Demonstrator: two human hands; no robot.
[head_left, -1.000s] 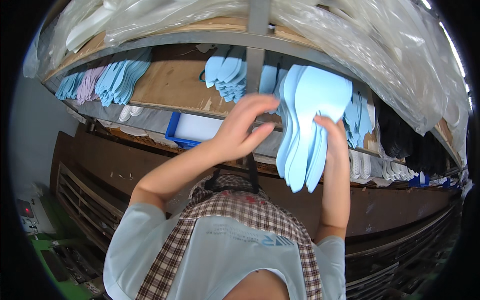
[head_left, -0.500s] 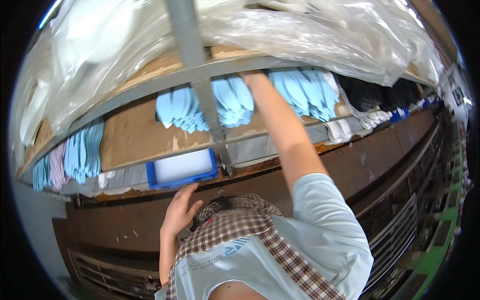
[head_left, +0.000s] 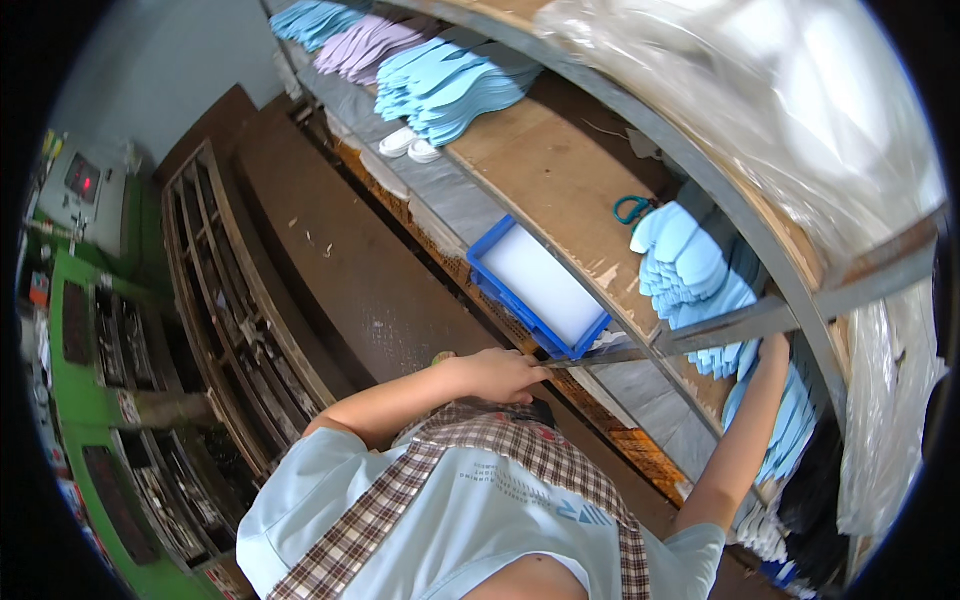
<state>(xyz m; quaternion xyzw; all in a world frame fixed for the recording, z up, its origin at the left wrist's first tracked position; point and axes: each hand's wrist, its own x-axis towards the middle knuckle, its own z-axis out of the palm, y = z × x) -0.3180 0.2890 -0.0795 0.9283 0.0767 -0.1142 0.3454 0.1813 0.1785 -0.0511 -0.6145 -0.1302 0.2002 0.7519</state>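
Note:
My right hand (head_left: 772, 350) reaches into the upper shelf among light blue insole-shaped pieces (head_left: 684, 250); its fingers are hidden behind the stacks and the metal frame, so a grip cannot be made out. My left hand (head_left: 497, 376) is low in front of my apron, its fingers stretched toward the metal shelf post, with nothing seen in them. Close to it, a blue tray (head_left: 487, 262) with a white sheet-like filling stands on the lower level. Teal-handled scissors (head_left: 630, 210) lie beside the blue pieces.
More blue pieces (head_left: 445, 90) and lilac pieces (head_left: 365, 45) lie farther along the wooden shelf. White soles (head_left: 405, 145) rest below them. Clear plastic wrapping (head_left: 690, 90) hangs over the top shelf. A slatted metal rack (head_left: 225, 300) and green machinery (head_left: 80, 370) stand to the left.
The view has turned, bringing the machinery in at the left and the shelf to the right. My right hand remains within the shelf; my left hand is now by the post.

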